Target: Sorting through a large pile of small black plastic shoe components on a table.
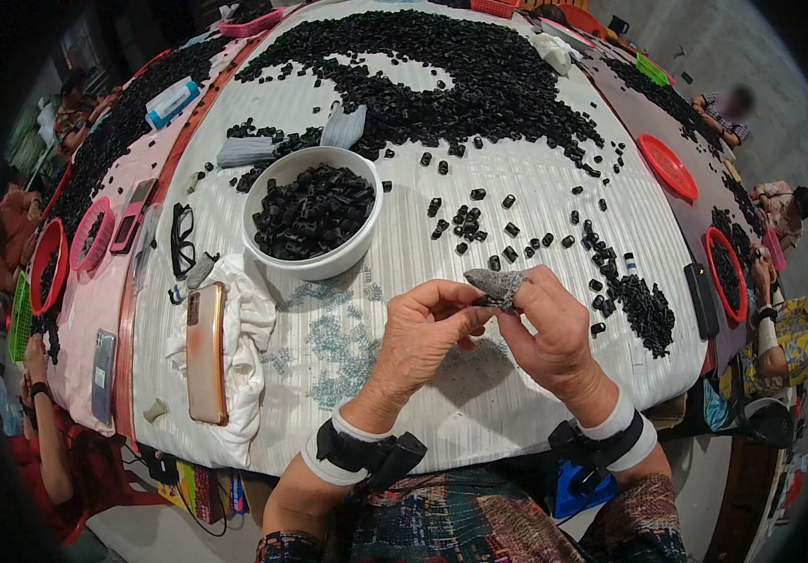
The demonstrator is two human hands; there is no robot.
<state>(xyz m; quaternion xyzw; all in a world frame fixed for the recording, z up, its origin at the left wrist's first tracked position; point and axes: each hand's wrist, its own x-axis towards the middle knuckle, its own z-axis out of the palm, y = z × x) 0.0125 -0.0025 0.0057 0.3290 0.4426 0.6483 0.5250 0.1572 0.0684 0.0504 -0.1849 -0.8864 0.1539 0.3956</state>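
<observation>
My left hand and my right hand meet above the near middle of the table. Thumb and fingers of both are pinched together around a small dark piece, mostly hidden by the fingertips; it looks like a black plastic part. A grey knitted finger cover is on a finger of my right hand. Small clear bits lie scattered on the cloth beside my left hand. Loose black cylindrical parts lie beyond the hands, and a pile of thinner black pieces is to the right.
A white bowl full of black parts stands at left. Nearby are glasses, a phone on a white cloth, and a black case at right. A large heap of black parts covers the far table. Other people sit along both sides.
</observation>
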